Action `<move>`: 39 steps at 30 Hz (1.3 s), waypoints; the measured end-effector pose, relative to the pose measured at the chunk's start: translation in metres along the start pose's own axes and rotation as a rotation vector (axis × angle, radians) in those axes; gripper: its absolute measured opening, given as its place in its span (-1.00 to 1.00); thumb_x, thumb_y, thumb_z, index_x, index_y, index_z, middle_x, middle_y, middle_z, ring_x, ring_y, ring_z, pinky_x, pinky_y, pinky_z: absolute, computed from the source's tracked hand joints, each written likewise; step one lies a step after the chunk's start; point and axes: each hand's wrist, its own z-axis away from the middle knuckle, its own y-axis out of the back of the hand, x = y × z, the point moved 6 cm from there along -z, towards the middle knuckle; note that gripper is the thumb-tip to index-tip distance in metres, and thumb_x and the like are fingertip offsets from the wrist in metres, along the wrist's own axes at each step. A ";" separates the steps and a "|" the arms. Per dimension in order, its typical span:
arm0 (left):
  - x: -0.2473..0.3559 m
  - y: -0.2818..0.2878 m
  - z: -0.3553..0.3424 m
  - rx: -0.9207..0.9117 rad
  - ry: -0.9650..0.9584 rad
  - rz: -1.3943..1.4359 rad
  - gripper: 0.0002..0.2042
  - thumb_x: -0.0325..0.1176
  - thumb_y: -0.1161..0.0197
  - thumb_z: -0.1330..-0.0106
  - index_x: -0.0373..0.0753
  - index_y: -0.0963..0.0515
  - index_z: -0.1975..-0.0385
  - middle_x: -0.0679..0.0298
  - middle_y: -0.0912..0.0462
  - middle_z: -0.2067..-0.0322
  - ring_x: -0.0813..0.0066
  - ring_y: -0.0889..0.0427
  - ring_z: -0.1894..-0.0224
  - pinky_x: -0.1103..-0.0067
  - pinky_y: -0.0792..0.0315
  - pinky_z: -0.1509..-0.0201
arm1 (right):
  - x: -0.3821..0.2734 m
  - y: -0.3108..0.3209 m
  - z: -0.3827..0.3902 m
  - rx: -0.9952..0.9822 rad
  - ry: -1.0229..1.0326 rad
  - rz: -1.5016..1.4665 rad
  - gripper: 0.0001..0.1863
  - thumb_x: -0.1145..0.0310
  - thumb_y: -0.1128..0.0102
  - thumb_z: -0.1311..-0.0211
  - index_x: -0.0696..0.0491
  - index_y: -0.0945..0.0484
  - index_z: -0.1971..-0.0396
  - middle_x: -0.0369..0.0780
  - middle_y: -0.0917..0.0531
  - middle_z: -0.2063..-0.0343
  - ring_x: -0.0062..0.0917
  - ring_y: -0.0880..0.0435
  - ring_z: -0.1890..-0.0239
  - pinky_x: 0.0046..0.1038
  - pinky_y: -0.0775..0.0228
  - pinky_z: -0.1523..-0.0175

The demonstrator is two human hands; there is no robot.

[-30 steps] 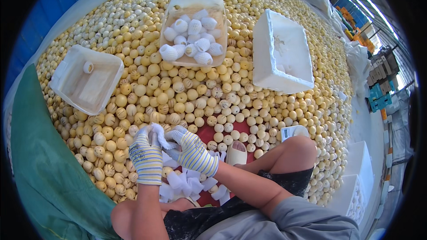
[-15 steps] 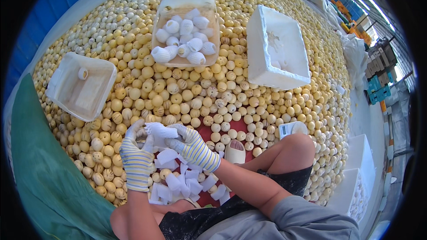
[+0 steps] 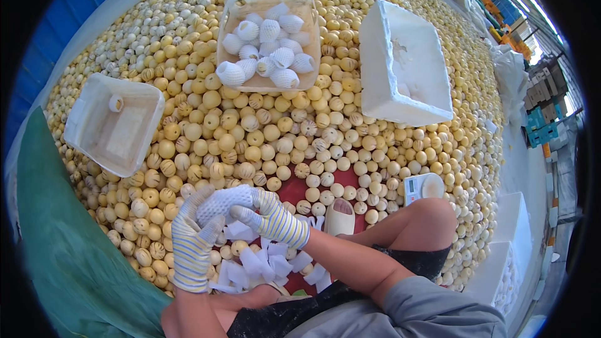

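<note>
In striped work gloves, my left hand (image 3: 193,238) and my right hand (image 3: 272,219) are both closed on a white foam-net sleeve (image 3: 222,202), which looks filled; what is inside is hidden. Below them lie white paper pieces (image 3: 253,263) among pale yellow, striped round fruits (image 3: 150,219) on a red mat (image 3: 294,188). Above my hands a shallow tub (image 3: 228,0) holds several foam-wrapped pieces (image 3: 269,31).
A near-empty plastic tub (image 3: 94,112) sits left, a foam box (image 3: 382,56) upper right, a digital scale (image 3: 416,189) by my right knee. A green cover (image 3: 56,213) runs along the left, white boxes (image 3: 507,225) along the right. My sandal (image 3: 340,216) rests near the mat.
My hands have moved a little down, and the white sleeve between them now looks stretched out plumper and more rounded. My left hand has turned around its near end.
</note>
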 end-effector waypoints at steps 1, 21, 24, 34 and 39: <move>-0.002 0.005 -0.001 0.061 0.007 -0.037 -0.49 -0.47 -0.32 -0.14 -0.39 -0.39 -0.12 0.22 -0.58 0.14 0.65 -0.55 0.22 0.75 -0.49 0.27 | 0.015 0.009 -0.008 -0.027 -0.052 0.200 -0.67 0.32 -0.18 -0.28 0.14 -0.52 0.01 -0.22 -0.64 0.23 -0.56 -0.61 0.20 -0.48 -0.46 0.05; -0.009 0.004 -0.019 0.309 -0.082 -0.291 -0.48 -0.68 -0.07 -0.21 -0.42 -0.26 -0.24 -0.03 -0.42 -0.11 0.36 -0.50 -0.07 0.53 -0.48 -0.04 | 0.171 0.232 -0.137 0.173 -0.495 1.184 -0.56 0.14 -0.27 -0.09 0.08 -0.47 0.09 -0.11 -0.60 0.27 -0.41 -0.62 0.25 -0.38 -0.46 0.26; -0.012 0.007 -0.021 0.310 -0.154 -0.422 -0.44 -0.68 -0.07 -0.18 -0.39 -0.24 -0.26 -0.03 -0.40 -0.12 0.29 -0.48 -0.09 0.48 -0.49 -0.05 | 0.155 0.217 -0.098 0.233 -0.706 0.126 -0.55 0.01 -0.23 -0.15 0.07 -0.48 0.15 -0.19 -0.60 0.41 -0.51 -0.55 0.51 -0.50 -0.34 0.47; -0.016 -0.019 -0.019 0.227 -0.341 -0.715 -0.28 -0.54 -0.42 0.03 -0.33 -0.27 -0.21 0.07 -0.46 -0.03 0.32 -0.56 0.07 0.62 -0.52 0.14 | 0.034 0.040 -0.027 -0.089 -0.553 -0.093 -0.38 -0.22 0.01 -0.28 0.14 -0.50 0.21 -0.25 -0.57 0.66 -0.66 -0.52 0.68 -0.67 -0.32 0.61; -0.018 -0.011 -0.017 0.201 -0.194 -0.278 -0.29 -0.43 -0.47 0.00 -0.34 -0.28 -0.20 0.13 -0.47 -0.03 0.37 -0.55 0.01 0.60 -0.48 -0.03 | -0.002 0.020 -0.017 -0.058 -0.410 0.121 -0.41 -0.19 0.00 -0.31 0.14 -0.51 0.15 -0.30 -0.60 0.60 -0.70 -0.55 0.65 -0.68 -0.37 0.59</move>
